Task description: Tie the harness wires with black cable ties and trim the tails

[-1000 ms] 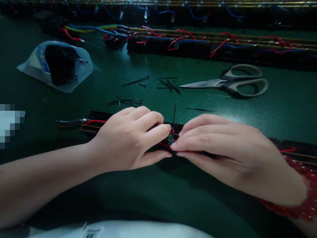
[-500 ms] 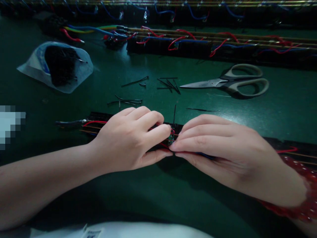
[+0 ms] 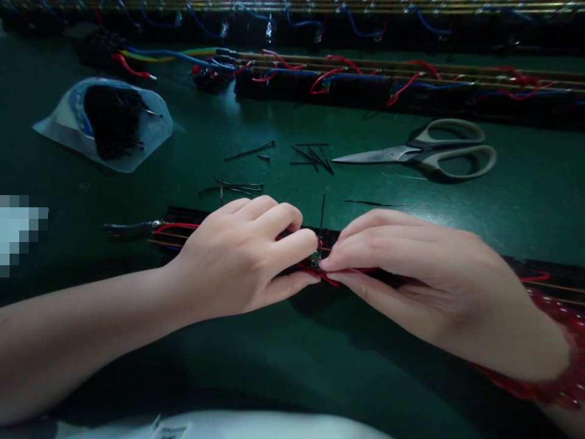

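A black strip (image 3: 186, 214) with red and copper-coloured wires runs left to right under both hands. My left hand (image 3: 247, 253) grips the strip near its middle, forefinger on top and thumb at the near edge. My right hand (image 3: 402, 262) is pinched at a red wire (image 3: 329, 280) just right of the left fingertips. Between the hands a thin black cable tie (image 3: 322, 210) stands up from the strip, beside a small green part (image 3: 315, 261). The fingers partly hide the spot where tie and wires meet.
Scissors (image 3: 406, 153) lie beyond my right hand. Loose black ties (image 3: 312, 156) lie left of them. A plastic bag (image 3: 155, 131) of black ties is at the left. Wired strips (image 3: 283, 79) cross the back of the green table (image 3: 205, 366).
My right fingertips have shifted slightly right and up. More of the red wire now shows between the two thumbs. My left hand has barely moved.
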Motion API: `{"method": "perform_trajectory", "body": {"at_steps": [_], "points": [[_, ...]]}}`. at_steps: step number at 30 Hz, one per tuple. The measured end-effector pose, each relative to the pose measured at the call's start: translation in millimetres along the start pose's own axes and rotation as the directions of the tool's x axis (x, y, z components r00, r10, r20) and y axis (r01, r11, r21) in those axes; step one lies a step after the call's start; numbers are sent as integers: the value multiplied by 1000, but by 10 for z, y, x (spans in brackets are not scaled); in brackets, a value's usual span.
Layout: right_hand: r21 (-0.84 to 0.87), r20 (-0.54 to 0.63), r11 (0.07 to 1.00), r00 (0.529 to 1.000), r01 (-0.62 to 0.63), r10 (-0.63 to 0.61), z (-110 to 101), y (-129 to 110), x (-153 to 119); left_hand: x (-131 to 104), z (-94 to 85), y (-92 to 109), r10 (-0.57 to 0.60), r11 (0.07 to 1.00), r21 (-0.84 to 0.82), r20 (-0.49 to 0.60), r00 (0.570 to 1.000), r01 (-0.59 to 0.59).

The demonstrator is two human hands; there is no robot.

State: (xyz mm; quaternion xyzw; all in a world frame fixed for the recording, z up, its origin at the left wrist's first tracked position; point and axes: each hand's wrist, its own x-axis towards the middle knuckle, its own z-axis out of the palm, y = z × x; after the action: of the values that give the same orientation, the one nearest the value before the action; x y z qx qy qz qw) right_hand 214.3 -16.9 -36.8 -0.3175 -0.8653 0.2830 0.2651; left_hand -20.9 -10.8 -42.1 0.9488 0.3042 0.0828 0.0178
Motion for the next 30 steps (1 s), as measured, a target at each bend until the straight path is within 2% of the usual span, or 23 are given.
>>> {"method": "perform_trajectory", "body": {"at_steps": [16,30], "points": [[7,-38,998,998,56,-56,-5,16,1,-6,33,-11,-1,1000,20,-9,1000,1],[-34,-3,993,993,117,-117,-7,7,39,-8,31,-16,15,1000,27,-9,1000,-15]]}}
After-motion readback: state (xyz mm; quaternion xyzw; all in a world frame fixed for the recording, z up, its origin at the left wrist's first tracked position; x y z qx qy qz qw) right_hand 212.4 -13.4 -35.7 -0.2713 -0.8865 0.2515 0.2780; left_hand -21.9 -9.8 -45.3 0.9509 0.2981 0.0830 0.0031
